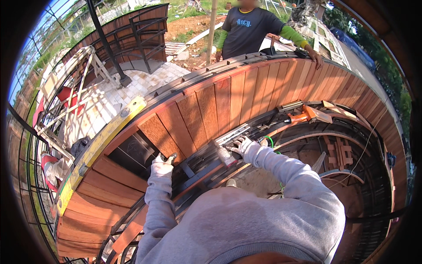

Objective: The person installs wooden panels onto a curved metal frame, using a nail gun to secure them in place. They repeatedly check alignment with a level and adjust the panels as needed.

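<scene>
My left hand, in a pale glove, is closed beside a dark gap in the curved wall of reddish wooden planks. A small greyish bit shows at its fingertips, too small to name. Inside the wall my right hand, also gloved, has its fingers apart and bent over the edge of a whitish, clear-looking pack. Several silvery strips lie just beyond that pack on the dark ledge. Farther right an orange power tool rests on the ledge, near a green hose.
A yellow spirit level lies along the wall's top rim at left. Across the wall stands a person, one hand on the rim. Black metal framing and a paved floor are beyond. Wood offcuts lie inside at right.
</scene>
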`<state>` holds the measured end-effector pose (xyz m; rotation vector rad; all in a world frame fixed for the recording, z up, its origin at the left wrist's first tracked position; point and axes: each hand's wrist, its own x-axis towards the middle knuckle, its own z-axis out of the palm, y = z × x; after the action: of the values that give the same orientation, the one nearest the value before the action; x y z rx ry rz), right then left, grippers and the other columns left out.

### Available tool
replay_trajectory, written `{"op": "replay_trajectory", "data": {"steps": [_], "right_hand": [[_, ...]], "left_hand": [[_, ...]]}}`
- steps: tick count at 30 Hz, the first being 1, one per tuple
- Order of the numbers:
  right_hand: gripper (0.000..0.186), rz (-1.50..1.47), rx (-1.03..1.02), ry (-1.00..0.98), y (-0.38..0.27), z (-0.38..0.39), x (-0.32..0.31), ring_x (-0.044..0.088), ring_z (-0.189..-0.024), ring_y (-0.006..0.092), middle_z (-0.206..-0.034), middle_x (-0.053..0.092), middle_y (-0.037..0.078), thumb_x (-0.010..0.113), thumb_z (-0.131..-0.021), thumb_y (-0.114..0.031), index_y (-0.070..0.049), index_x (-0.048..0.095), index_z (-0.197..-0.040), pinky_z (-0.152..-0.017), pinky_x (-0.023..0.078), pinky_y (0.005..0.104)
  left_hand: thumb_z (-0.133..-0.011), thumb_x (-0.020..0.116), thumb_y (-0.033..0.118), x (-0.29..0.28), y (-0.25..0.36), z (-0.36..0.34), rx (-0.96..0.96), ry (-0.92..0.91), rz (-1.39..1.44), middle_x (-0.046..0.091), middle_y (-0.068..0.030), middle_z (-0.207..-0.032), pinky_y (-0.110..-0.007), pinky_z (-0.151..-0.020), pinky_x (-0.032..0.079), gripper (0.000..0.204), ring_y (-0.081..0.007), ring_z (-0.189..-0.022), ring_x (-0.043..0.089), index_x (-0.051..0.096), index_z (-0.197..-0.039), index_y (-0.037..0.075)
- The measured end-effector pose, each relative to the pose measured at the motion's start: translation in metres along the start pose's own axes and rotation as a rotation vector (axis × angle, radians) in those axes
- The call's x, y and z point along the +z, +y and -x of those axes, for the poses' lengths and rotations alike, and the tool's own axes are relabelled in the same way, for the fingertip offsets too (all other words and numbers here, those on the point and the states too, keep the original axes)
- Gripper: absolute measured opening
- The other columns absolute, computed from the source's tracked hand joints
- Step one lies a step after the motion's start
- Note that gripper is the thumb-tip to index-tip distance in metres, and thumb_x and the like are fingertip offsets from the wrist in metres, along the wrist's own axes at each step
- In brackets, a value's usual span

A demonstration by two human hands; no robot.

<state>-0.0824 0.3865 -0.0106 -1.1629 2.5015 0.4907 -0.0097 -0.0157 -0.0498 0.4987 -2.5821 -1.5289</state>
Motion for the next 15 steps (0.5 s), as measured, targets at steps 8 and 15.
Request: {"op": "replay_trajectory", "data": {"steps": [8, 15], "right_hand": [[0.093, -0.092, 0.124, -0.243, -0.005, -0.008, -0.018, 0.025, -0.152, 0.0325, -0.164, 0.029, 0.012, 0.071, -0.084, -0.031, -0.032, 0.019, -0.162, -0.123, 0.017, 0.0524], [0.092, -0.124, 0.196, -0.196, -0.015, -0.003, -0.015, 0.027, -0.150, 0.0319, -0.162, 0.031, 0.010, 0.071, -0.084, -0.035, -0.032, 0.021, -0.161, -0.124, 0.014, 0.0529]], "left_hand": [[-0.080, 0.086, 0.034, 0.007, 0.010, 0.012, 0.164, 0.239, -0.405, 0.070, -0.0203, -0.080, -0.042, -0.069, 0.052, 0.043, -0.0354, -0.074, 0.067, 0.068, -0.094, -0.003], [-0.079, 0.086, 0.035, 0.004, 0.020, 0.014, 0.136, 0.169, -0.305, 0.073, -0.0197, -0.087, -0.040, -0.075, 0.055, 0.045, -0.0356, -0.082, 0.070, 0.069, -0.095, -0.003]]}}
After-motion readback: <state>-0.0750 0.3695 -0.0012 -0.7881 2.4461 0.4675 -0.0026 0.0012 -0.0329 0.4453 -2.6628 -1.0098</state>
